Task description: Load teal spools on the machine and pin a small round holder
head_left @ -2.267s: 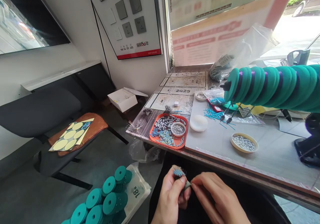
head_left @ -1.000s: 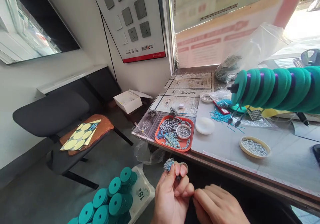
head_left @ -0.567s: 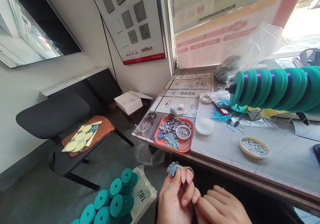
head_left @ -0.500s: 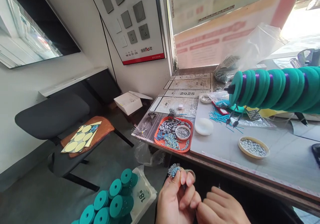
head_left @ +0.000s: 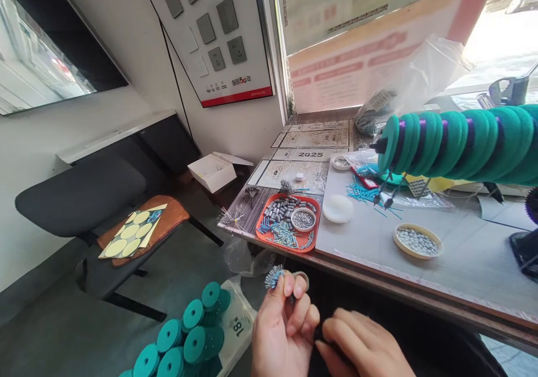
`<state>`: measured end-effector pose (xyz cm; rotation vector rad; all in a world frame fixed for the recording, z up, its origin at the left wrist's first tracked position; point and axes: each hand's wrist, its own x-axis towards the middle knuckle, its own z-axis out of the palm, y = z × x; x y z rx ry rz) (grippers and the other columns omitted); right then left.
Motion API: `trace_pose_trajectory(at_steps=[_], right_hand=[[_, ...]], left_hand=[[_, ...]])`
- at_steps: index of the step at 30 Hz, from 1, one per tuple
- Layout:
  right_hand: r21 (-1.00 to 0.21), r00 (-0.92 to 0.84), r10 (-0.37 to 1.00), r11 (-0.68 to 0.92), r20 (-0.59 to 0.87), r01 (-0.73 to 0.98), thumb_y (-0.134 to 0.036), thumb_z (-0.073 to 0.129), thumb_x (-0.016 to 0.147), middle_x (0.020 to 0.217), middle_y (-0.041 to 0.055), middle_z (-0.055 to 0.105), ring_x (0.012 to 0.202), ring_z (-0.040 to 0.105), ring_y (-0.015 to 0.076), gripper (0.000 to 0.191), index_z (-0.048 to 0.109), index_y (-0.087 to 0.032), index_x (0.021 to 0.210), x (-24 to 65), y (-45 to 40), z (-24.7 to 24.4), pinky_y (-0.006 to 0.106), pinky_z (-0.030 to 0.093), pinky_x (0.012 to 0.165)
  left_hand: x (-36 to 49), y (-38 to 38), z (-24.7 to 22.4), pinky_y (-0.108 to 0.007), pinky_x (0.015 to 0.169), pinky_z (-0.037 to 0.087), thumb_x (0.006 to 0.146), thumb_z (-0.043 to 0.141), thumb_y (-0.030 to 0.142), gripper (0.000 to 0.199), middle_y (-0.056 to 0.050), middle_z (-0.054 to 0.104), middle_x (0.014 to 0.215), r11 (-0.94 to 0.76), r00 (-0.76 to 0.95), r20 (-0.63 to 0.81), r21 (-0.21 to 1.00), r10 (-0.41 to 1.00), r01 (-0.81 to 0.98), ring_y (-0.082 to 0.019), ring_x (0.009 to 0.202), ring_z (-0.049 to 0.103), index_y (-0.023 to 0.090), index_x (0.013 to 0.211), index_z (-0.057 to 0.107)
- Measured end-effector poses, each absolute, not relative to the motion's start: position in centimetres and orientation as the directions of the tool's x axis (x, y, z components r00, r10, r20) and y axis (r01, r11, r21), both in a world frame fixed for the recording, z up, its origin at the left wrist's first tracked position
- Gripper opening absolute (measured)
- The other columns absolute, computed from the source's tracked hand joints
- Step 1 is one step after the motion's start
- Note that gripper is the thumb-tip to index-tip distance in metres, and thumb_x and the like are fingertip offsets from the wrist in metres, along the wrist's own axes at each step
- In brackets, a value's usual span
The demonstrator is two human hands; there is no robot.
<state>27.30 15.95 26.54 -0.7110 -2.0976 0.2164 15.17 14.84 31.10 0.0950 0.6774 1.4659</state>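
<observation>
My left hand [head_left: 286, 324] is closed at the bottom centre, pinching a bunch of small blue and metallic pins [head_left: 274, 277]. A tan ring-shaped piece [head_left: 303, 279] shows beside its fingertips. Just to the right, my right hand [head_left: 357, 340] has bent fingers near the left palm, over something dark; what it holds, if anything, is hidden. Beyond the hands, an orange tray [head_left: 313, 242] at the table edge bears grey cylinders, blue pins and a small round dish of metal bits [head_left: 303, 219].
Right of the tray lie a white round lid [head_left: 338, 209] and a dish of grey pieces [head_left: 417, 241]. A rod of green discs [head_left: 454, 144] stretches above the table [head_left: 361, 254]. Green spools [head_left: 197, 344] stand low left, near a chair [head_left: 147, 220].
Both hands have shifted left in view, and the right hand has come away slightly from the left, its fingers changing shape. The camera view has turned a little.
</observation>
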Motion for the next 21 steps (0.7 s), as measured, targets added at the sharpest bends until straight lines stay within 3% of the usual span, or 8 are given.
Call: trace_pose_trajectory(at_steps=[3,7,17,21], right_hand=[[-0.612,-0.413,0.644,0.758,0.644,0.227,-0.020,0.043,0.093,0.068,-0.0021,0.057,0.053,0.056,0.0055,0.014,0.041,-0.021,0.079,27.6,16.0,26.5,0.011,0.043,0.048],[-0.712,-0.373,0.689,0.695,0.621,0.097,-0.011,0.045,0.089,0.070,-0.0025,0.058,0.057,0.057,0.0062,0.016,0.039,-0.023,0.079,27.4,15.8,26.2,0.012,0.046,0.052],[-0.669,-0.301,0.684,0.724,0.664,0.171,-0.009,0.041,0.086,0.065,-0.0030,0.056,0.050,0.053,0.0064,0.015,0.042,-0.023,0.080,26.5,15.2,25.3,0.012,0.039,0.042],[-0.630,-0.265,0.650,0.758,0.712,0.167,-0.008,0.039,0.088,0.060,-0.0033,0.053,0.047,0.051,0.0057,0.020,0.042,-0.022,0.075,26.4,15.6,26.6,0.011,0.039,0.042]], left_hand=[[15.6,15.0,31.2,-0.014,0.042,0.030,0.063,0.079,0.022,0.028,0.006,0.050,0.061,0.125,-0.063,-0.386,0.442,0.920,-0.888,0.000,0.039,0.014,0.014,0.059,0.052],[15.8,15.0,31.2,-0.014,0.043,0.031,0.062,0.079,0.020,0.027,0.006,0.049,0.061,0.125,-0.067,-0.402,0.432,0.913,-0.893,0.000,0.039,0.015,0.014,0.059,0.053],[15.7,15.0,31.1,-0.014,0.043,0.031,0.069,0.073,0.018,0.023,0.005,0.043,0.066,0.114,-0.074,-0.392,0.435,0.917,-0.893,-0.001,0.041,0.013,0.014,0.063,0.051],[15.7,14.9,31.0,-0.013,0.042,0.030,0.064,0.077,0.018,0.025,0.006,0.045,0.065,0.125,-0.053,-0.411,0.393,0.910,-0.911,0.000,0.041,0.013,0.013,0.062,0.053]])
